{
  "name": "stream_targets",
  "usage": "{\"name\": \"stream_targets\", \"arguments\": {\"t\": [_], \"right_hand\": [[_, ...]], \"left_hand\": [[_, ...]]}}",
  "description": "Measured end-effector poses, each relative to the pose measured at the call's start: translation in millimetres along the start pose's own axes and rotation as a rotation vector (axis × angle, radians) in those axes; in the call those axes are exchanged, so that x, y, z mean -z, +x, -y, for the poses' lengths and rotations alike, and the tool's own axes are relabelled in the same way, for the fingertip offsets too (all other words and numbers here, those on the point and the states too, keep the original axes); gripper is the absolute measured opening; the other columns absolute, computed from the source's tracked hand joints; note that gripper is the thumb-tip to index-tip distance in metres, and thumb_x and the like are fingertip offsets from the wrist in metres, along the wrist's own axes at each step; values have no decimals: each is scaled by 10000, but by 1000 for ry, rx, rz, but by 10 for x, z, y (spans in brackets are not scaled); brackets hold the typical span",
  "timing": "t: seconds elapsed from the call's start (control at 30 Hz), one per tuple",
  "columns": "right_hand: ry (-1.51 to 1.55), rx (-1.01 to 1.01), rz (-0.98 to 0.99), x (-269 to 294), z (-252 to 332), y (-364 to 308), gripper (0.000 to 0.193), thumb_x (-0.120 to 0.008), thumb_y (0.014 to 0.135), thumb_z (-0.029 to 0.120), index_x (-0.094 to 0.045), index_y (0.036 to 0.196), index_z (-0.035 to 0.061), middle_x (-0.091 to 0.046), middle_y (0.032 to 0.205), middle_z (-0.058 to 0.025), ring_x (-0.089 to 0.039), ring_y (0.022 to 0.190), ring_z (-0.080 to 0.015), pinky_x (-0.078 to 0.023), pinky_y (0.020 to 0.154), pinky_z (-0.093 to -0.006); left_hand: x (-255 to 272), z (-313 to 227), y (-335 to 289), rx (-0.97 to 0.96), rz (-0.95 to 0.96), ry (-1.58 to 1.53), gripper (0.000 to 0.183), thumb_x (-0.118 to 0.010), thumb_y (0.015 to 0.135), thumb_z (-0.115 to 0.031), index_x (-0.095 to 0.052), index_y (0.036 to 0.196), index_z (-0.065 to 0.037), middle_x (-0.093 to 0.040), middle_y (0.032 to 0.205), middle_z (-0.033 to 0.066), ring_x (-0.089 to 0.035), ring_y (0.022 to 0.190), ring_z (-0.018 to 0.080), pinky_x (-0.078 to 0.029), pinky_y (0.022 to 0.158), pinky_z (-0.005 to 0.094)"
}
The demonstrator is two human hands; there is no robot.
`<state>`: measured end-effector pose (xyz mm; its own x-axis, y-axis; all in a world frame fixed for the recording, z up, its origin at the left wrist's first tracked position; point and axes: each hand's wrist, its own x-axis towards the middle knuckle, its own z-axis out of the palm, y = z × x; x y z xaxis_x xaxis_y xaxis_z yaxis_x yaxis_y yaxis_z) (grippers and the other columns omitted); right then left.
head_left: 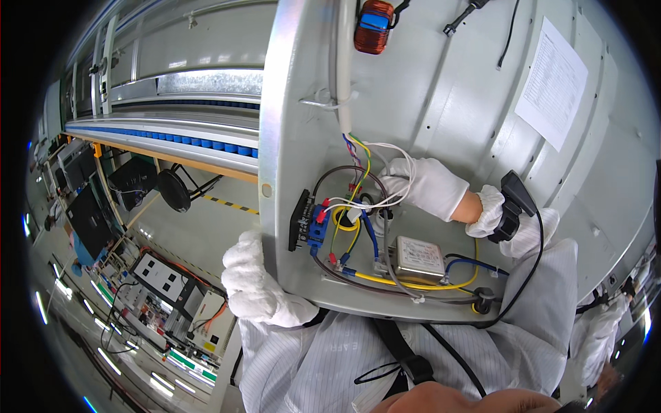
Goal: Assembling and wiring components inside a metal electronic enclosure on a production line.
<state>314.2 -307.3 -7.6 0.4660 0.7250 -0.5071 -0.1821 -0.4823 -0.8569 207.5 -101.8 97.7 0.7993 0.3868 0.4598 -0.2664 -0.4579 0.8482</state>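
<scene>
My right hand (430, 187), in a white glove, reaches into a grey metal enclosure (441, 131) among loose wires. Its fingers are bent together behind a loop of white wires (412, 168), and what they pinch, if anything, is hidden. At the enclosure's left wall, my left hand (258, 282), also gloved, is curled closed against the outer edge; its palm is out of sight. Left of my right hand sits a black-and-blue switch with terminals (310, 224), with red-sleeved and blue-sleeved wire ends on it. A silver box-shaped filter (418, 258) lies nearer me, with yellow and blue wires beside it.
A copper-wound coil (373, 27) hangs at the top, beside a grey cable (342, 69). A printed sheet (551, 82) lies on the panel at right. A black device (513, 206) with a cord is strapped to my right wrist. Left stands a roller conveyor (172, 138) and a stool (175, 189).
</scene>
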Motion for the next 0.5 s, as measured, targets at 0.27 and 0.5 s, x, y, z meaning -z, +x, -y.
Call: {"name": "stream_targets", "arguments": {"t": [0.27,0.5], "right_hand": [[147,33,-22,-97,-111,-10,231,-612,910,239,-632,992,24,-663,860,-136,-627,771,-273,-499,719,-331],[303,32,-2,-253,-307,98,342,-642,889,290,-624,1041,-16,-671,859,-155,-631,773,-222,-499,718,-320]], "left_hand": [[114,-62,32,71,12,15,225,-558,891,-169,-494,1104,-134,-527,1146,126,-525,1071,317,-457,875,484],[24,-106,146,173,-40,86,226,-475,979,-185,-523,1156,-54,-543,1238,164,-559,1103,267,-476,943,422]]}}
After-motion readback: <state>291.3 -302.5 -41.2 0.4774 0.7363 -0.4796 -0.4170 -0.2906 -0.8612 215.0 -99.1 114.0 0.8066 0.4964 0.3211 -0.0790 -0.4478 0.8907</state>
